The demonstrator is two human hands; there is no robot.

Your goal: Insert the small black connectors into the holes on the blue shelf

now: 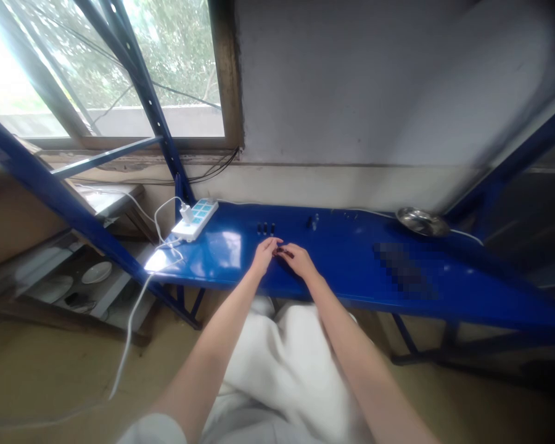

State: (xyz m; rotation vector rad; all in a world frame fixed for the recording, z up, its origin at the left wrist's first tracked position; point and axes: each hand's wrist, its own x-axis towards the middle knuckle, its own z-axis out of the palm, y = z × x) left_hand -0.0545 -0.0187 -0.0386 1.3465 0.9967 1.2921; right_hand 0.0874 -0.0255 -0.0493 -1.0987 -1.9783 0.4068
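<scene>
My left hand (263, 256) and my right hand (301, 261) meet over the front middle of the blue table (346, 265). Between their fingertips is a small dark reddish-brown piece (284, 251), too small to name. Both hands are closed, with fingers pinched around it from either side. Just beyond my left hand, three small dark cylinders (265, 229) stand in a short row. Farther back to the right, a small dark object (309, 222) sits beside a clear one (316, 220). Tiny bits (349, 216) lie near the table's back edge.
A white power strip (197, 220) with a plugged-in charger (185, 213) lies at the left end, its cable (130, 320) hanging off the edge. A shiny metal dish (422, 222) stands back right. A blurred-out dark patch (404, 268) covers something. Blue posts (143, 80) rise at the left.
</scene>
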